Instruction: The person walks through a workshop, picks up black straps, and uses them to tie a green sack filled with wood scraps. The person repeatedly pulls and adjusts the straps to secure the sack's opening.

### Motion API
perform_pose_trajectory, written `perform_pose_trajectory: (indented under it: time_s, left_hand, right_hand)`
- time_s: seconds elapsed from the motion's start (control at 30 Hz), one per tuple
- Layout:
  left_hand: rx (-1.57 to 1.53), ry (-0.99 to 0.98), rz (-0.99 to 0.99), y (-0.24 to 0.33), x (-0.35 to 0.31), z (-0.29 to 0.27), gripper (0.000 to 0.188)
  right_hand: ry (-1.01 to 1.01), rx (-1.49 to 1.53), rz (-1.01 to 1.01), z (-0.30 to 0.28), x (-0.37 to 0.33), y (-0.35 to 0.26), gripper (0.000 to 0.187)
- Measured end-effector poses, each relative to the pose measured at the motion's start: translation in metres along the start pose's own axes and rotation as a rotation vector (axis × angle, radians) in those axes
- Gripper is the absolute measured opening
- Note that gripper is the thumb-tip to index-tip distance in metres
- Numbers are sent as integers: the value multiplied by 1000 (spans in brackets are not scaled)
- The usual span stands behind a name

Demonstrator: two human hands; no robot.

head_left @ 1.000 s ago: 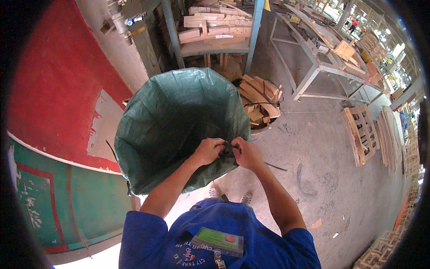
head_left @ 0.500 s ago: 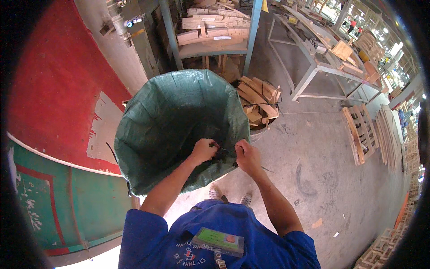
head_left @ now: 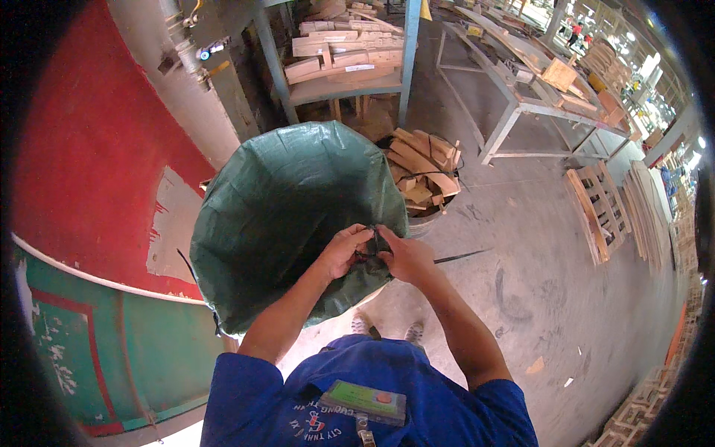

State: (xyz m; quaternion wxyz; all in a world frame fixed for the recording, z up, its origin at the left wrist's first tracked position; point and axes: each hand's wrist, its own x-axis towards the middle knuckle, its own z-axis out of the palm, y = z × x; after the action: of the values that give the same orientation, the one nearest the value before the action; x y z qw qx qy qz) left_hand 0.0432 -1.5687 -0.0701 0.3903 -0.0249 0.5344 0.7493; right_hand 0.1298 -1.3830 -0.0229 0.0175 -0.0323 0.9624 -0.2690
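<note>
A large green woven plastic sack point(head_left: 298, 171) stands with its mouth wide open in front of me. At its near right rim my two hands work close together. The fingers of my left hand point(head_left: 345, 252) are closed on a dark strap point(head_left: 462, 257), whose thin free end sticks out to the right past my right hand. My right hand point(head_left: 408, 258) pinches the same strap from the other side, thumb and forefinger pressed toward the left fingers. The sack's edge bunches under them. Whether a small dark thing between the fingers is part of the strap I cannot make out.
Beyond the sack's right side stands a round bin point(head_left: 428, 175) full of wood scraps. A blue-framed rack point(head_left: 346, 93) stacked with wood pieces is behind. A metal-framed table point(head_left: 514, 123) and a pallet point(head_left: 596, 212) are at right; a red-and-green panel point(head_left: 112, 149) is at left.
My hands have come together at the sack's rim, the right moving left toward the other. More of the strap's end now sticks out to the right.
</note>
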Motion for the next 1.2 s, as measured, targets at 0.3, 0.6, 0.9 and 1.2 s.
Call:
perform_pose_trajectory:
  time_s: [0.3, 0.6, 0.9, 1.2]
  left_hand:
    - [185, -102, -27, 32, -26, -12, 32]
    - [231, 44, -141, 38, -24, -3, 37]
    - [-299, 111, -103, 30, 6, 6, 17]
    - [-213, -109, 80, 72, -10, -45, 20]
  right_hand:
    - [218, 254, 67, 31, -1, 21, 16]
    - [260, 200, -16, 49, -3, 22, 11]
    - [221, 98, 74, 20, -14, 21, 16]
    - [117, 104, 36, 12, -14, 20, 16]
